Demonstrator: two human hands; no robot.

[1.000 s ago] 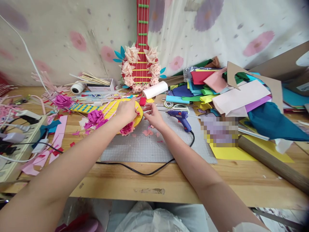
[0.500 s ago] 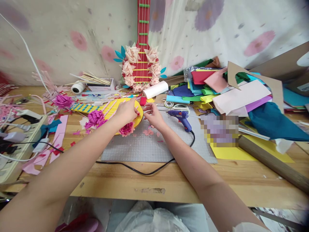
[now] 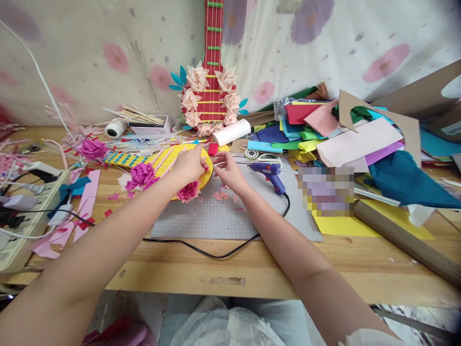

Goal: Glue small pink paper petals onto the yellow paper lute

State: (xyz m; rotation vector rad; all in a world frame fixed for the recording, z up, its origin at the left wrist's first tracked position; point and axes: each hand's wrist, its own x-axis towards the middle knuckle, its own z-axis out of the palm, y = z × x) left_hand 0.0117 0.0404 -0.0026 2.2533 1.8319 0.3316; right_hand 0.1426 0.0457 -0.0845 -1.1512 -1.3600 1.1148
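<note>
A yellow toy guitar (image 3: 165,156) with pink strips and bright pink paper flowers (image 3: 142,175) lies flat on the table, its round end over a grey cutting mat (image 3: 216,223). My left hand (image 3: 190,163) reaches over that round end, fingers bent down and pressed together; a small reddish-pink bit shows by the fingertips, mostly hidden. Another paper flower (image 3: 188,191) sits on the edge below this hand. Close to the guitar's right rim, my right hand (image 3: 229,170) has its fingers loosely curled and apart, with nothing visible in them. To its right lies a blue hot glue gun (image 3: 270,175).
A red paper guitar (image 3: 212,103) with pale flowers leans at the back. Coloured paper sheets (image 3: 360,144) pile up on the right beside a brown roll (image 3: 406,240). Power strips (image 3: 32,226) stand at left. A black cord (image 3: 216,257) crosses the front.
Both hands stay almost where they were, at the guitar's round end. The whole view has shifted very slightly; no object has visibly moved.
</note>
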